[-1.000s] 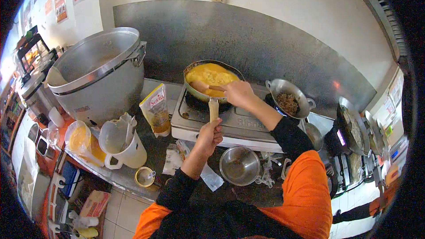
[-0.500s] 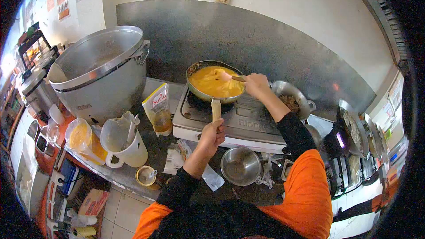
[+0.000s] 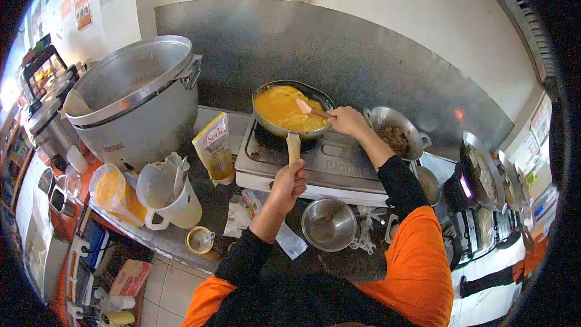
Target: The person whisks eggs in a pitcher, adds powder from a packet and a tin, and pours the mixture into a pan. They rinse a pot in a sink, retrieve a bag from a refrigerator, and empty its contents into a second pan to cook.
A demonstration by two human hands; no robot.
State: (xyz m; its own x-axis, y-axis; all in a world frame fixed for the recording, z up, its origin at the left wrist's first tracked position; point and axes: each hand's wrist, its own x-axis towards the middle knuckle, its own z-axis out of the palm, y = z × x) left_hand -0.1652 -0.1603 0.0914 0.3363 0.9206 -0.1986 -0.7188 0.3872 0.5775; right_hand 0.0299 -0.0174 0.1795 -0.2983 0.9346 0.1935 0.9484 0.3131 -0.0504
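A frying pan sits over the burner of a gas stove. My left hand is wrapped around its pale handle. Yellow, egg-like mixture fills most of the pan, while a strip of dark pan surface shows along the upper right. My right hand grips the wooden handle of a spatula, whose pale pinkish head touches the mixture near the middle. Just right of that hand is a metal pan with brown shredded food.
A large grey pot stands left, behind a white jug, a yellow-filled jug and an oil pouch. A steel bowl lies before the stove. More pans are at right; part of another person shows at the far right edge.
The spatula has moved slightly downward, with its head angled left. The yellow mixture has shifted left, baring dark pan surface on the right. My left hand stays on the handle.
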